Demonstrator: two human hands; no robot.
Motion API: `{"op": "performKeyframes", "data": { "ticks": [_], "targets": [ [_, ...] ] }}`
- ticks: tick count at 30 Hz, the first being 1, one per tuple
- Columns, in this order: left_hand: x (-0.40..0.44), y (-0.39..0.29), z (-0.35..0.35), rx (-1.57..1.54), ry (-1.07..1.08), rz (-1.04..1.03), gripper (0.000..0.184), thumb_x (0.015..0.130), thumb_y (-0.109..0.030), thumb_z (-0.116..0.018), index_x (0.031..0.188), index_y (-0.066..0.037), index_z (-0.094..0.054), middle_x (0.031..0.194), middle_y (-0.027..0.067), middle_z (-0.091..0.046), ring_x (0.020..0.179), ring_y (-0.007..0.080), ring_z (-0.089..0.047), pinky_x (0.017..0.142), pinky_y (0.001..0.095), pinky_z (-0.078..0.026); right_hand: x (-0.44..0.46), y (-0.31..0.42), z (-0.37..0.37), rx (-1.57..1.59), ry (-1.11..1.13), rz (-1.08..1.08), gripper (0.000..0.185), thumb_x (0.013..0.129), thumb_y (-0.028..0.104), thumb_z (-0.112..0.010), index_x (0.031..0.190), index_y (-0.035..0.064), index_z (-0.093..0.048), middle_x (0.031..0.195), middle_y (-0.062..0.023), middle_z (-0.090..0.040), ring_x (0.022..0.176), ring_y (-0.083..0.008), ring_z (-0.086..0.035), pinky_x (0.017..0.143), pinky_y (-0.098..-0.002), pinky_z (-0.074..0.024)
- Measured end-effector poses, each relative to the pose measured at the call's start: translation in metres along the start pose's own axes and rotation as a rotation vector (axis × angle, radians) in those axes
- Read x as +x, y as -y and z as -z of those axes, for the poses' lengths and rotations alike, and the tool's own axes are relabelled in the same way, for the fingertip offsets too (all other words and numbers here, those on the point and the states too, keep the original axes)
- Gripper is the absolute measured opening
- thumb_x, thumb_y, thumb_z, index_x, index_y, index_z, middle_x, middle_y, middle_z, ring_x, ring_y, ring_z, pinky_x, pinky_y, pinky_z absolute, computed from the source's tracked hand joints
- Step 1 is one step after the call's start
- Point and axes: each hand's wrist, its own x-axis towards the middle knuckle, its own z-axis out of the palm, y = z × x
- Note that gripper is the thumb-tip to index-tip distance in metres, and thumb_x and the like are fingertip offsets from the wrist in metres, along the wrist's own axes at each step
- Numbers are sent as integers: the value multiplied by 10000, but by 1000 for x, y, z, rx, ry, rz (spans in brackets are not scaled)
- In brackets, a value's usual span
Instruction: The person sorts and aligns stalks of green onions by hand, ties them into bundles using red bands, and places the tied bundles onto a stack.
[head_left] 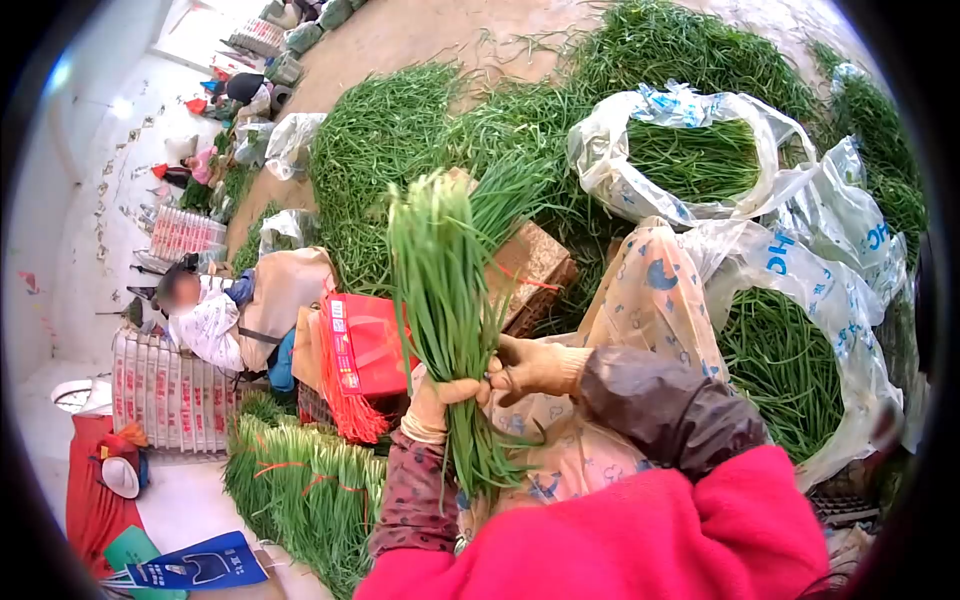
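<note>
My left hand point(440, 402), in a pale glove, is wrapped around the lower part of a bunch of green chives point(440, 280). The bunch stands nearly upright, its pale ends at the top and its leaf tips hanging over my lap. At its right side my gloved right hand point(538, 368) is closed, its curled fingertips touching the stalks beside my left thumb. What those fingertips pinch is too small to make out. Behind the bunch sit a red box point(370, 345) with red strands point(360, 418) hanging from it, and a brown block point(535, 265) with a red strand across it.
Loose chives point(370, 150) lie heaped across the floor ahead. Two open plastic bags point(600, 165) point(860, 350) of chives stand at the right. Tied bundles point(300, 490) stand at lower left. Beyond the red box a co-worker point(205, 320) sits near stacked white crates point(170, 390).
</note>
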Motion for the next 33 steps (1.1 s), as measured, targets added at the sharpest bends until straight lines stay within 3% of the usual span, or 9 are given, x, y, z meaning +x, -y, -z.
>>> {"op": "performKeyframes", "data": {
  "ticks": [8,11,13,16,19,23,25,27,33],
  "targets": [
    [-18,22,-4,290,47,-9,706,638,110,-708,1282,-22,-451,1028,121,-628,803,247,-665,612,330,-555,59,-30,65,268,-773,304,1018,629,415,-881,1406,73,-318,1227,-123,-561,1084,-251,-564,942,-401,-475],
    [-34,53,18,365,52,25,895,643,115,-710,1414,-79,-299,1086,127,-599,731,245,-650,577,332,-545,42,6,45,-539,-1156,222,943,726,344,-820,1454,84,-281,1350,-139,-465,1124,-296,-552,989,-392,-443],
    [-43,57,16,460,41,17,990,648,113,-711,1471,-114,-210,1112,130,-583,696,241,-639,559,331,-539,48,2,55,-674,-1091,873,632,838,265,-708,1359,52,-421,1204,-151,-567,1091,-306,-573,975,-378,-439],
    [-52,51,10,364,80,79,1095,655,103,-721,1508,-170,-91,1145,132,-566,669,226,-622,527,329,-522,53,-8,80,-816,-1077,584,198,918,178,-603,1054,36,-620,1017,-125,-639,895,-268,-623,821,-339,-496],
    [-61,44,17,234,149,200,1081,658,88,-729,1508,-146,-104,1176,130,-557,707,211,-621,563,326,-523,43,1,94,-1237,-1041,-7,209,932,156,-550,1120,102,-623,986,-125,-659,858,-259,-649,793,-329,-512],
    [-88,26,20,100,143,419,1066,652,94,-699,1511,-160,-120,1065,105,-583,631,196,-594,507,312,-492,41,-6,159,-1107,-1342,-92,305,882,71,-485,1157,96,-616,959,-123,-677,766,-281,-640,709,-392,-504],
    [-98,30,35,192,160,343,1046,668,92,-702,1512,-143,-130,1136,99,-575,791,195,-616,612,319,-524,41,-18,250,-755,-1244,25,268,884,115,-526,1126,62,-626,902,-94,-669,685,-207,-615,637,-335,-500],
    [-111,40,51,210,134,369,997,703,68,-713,1509,-116,-155,1255,89,-546,1027,201,-579,810,342,-515,36,28,167,-243,-1300,324,214,903,117,-546,1077,43,-646,827,-43,-641,645,-119,-567,579,-267,-470],
    [-103,40,68,230,166,335,854,786,-61,-736,1481,-55,-240,1328,71,-516,1146,164,-505,990,304,-402,44,68,47,-1478,-240,-91,648,765,437,-733,1271,69,-564,1248,-114,-599,1174,-273,-557,994,-355,-440]
  ]
}}
